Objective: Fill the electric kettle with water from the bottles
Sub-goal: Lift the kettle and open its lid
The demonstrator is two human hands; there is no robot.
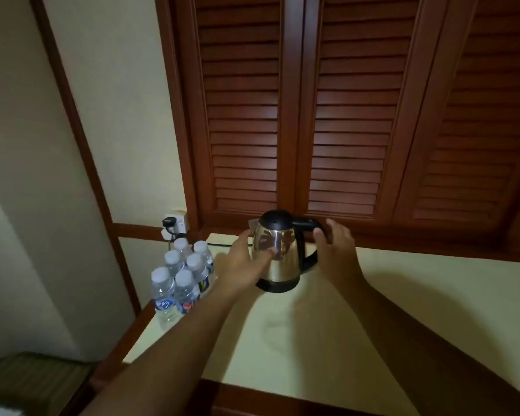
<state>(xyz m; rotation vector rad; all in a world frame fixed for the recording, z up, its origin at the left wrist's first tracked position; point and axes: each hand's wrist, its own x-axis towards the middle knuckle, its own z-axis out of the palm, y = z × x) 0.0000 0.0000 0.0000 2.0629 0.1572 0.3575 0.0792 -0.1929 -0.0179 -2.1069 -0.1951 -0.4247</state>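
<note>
Head view: the left hand (pixel 237 265) lies against the left side of the electric kettle (pixel 278 259), fingers nearly straight and thumb flat on the steel, touching rather than gripping it. The right hand (pixel 336 250) is spread loosely at the black handle (pixel 311 228), thumb in front of it, not closed round it. The kettle stands upright between both hands near the back of the cream table (pixel 357 319), its black lid (pixel 275 220) down. Six capped water bottles (pixel 183 277) cluster at the table's left edge, just beside the left wrist. Behind them a wall socket (pixel 177 225) holds a plug; louvred wooden doors (pixel 243 115) rise beyond.
</note>
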